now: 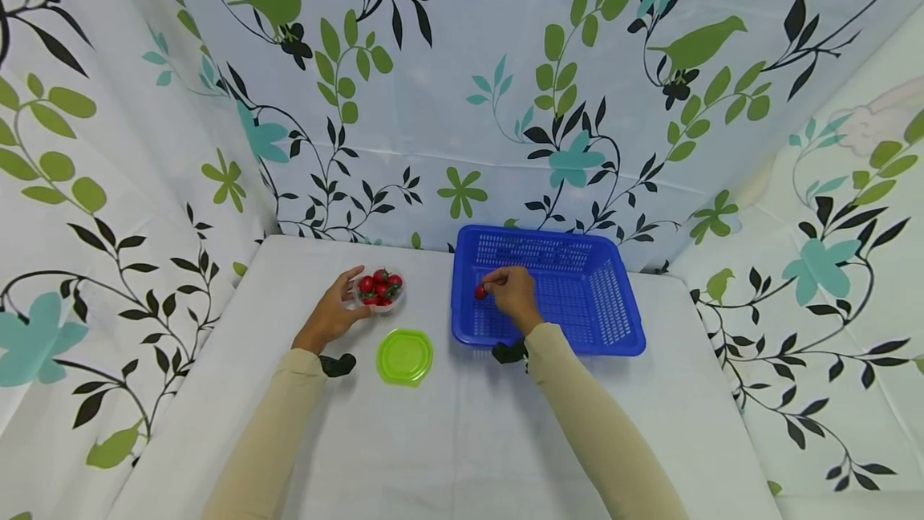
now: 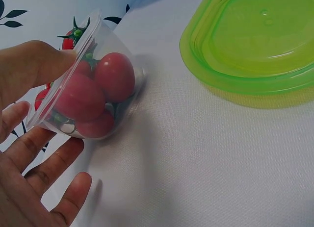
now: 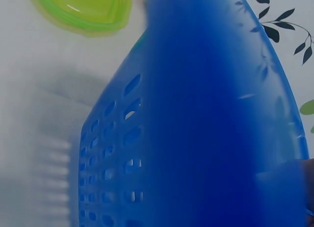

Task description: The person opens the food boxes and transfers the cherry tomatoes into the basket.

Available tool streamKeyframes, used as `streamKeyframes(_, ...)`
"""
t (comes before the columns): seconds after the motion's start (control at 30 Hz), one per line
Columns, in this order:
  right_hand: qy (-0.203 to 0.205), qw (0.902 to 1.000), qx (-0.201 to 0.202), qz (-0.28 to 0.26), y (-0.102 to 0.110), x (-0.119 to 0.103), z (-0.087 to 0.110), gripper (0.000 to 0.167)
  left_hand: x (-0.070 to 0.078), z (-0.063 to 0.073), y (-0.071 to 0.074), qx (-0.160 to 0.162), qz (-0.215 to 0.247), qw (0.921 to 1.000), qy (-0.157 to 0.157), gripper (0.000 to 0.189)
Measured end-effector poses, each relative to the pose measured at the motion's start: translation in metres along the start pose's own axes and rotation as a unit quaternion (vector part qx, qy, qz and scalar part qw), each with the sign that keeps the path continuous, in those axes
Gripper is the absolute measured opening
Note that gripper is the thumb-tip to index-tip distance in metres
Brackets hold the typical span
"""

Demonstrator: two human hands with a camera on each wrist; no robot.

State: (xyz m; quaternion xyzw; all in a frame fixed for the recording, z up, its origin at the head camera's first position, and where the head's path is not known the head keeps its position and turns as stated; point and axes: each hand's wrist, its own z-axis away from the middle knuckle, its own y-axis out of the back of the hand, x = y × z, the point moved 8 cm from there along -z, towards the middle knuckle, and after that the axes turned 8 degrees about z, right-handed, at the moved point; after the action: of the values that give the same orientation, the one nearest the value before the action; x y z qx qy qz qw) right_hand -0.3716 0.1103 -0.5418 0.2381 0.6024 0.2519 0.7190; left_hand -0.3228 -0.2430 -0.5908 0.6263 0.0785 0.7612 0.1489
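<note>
My left hand (image 1: 334,313) holds a clear plastic tub (image 2: 120,120) of red cherry tomatoes (image 2: 114,76), thumb on the rim and fingertips against the opposite side. Green stems show on some of the tomatoes. Over the left part of a blue perforated basket (image 1: 626,283), my right hand (image 1: 514,295) pinches a single cherry tomato (image 1: 480,291) in its fingertips. The right wrist view is mostly filled by the basket's wall (image 3: 110,153), which hides nearly all of that hand.
A green plastic lid (image 1: 404,356) lies on the white-covered table (image 1: 433,456) between the tub and the basket. Behind the table hangs a leaf-and-bird patterned curtain (image 1: 433,143); similar cloth runs along both sides.
</note>
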Motion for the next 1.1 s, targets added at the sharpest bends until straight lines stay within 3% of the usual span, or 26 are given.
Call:
streamKeyframes(0.3, -0.019, 0.9997, -0.012, -0.004, -0.006, 0.005, -0.003, 0.013, 0.002, 0.001, 0.004, 0.002, 0.002, 1.0, 0.003, 0.092)
streamKeyframes(0.63, -0.057, 0.9976, -0.021, 0.033, -0.014, 0.019, 0.0, 0.014, -0.001, 0.0, 0.003, 0.001, 0.004, 1.0, 0.002, 0.092)
streamKeyframes(0.9, -0.054, 0.997, -0.014, 0.053, -0.012, 0.021, 0.0, 0.013, -0.005, -0.004, 0.002, 0.002, 0.008, 1.0, 0.001, 0.093)
streamKeyframes(1.1, -0.043, 0.9958, 0.016, 0.079, -0.006, 0.018, 0.0, 0.009, -0.007, -0.005, 0.001, 0.0, 0.008, 0.9999, 0.008, 0.094)
